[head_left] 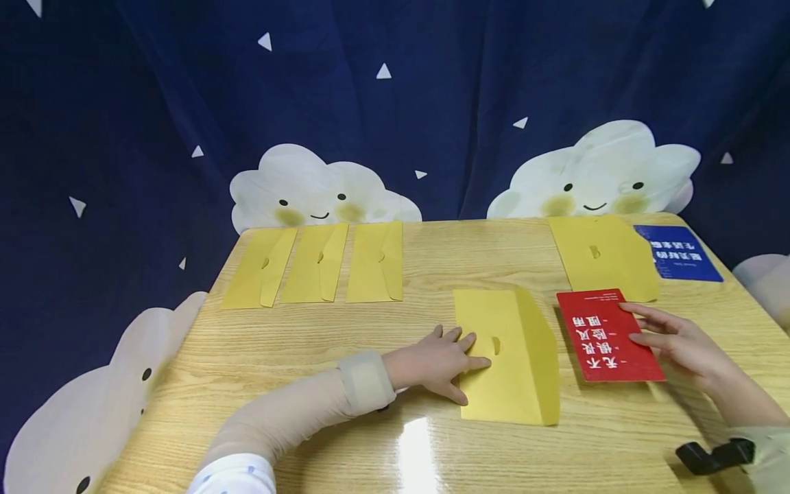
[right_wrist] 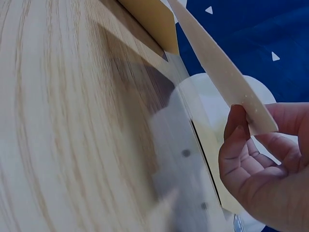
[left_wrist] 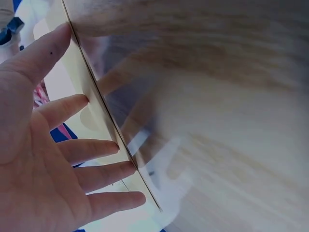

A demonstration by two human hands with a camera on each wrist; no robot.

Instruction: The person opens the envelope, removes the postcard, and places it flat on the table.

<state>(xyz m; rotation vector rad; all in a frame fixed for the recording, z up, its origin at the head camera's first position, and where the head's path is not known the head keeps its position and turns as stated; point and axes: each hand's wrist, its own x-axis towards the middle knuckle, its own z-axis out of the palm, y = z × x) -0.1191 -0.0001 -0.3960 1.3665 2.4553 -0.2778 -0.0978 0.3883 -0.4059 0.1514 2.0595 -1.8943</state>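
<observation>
Backdrop: navy curtain (head_left: 395, 137), beyond the fingers of both hands and behind the wooden table (head_left: 321, 336).
Beyond right fingers: rear envelope (head_left: 583, 264), yellow, partly overlapping a blue card (head_left: 688, 255).
Beyond left fingers, to their left: row of three yellow envelopes (head_left: 376, 267).
Edges: table's far edge lies past that row; wood surface shows between row and left fingers.
Left hand (head_left: 441, 363): fingers spread apart, touching left side of front envelope (head_left: 506, 391); its flap opens toward right fingers.
Right hand (head_left: 694, 346): fingers clamped on right edge of red card (head_left: 607, 336), held above the wood.
</observation>
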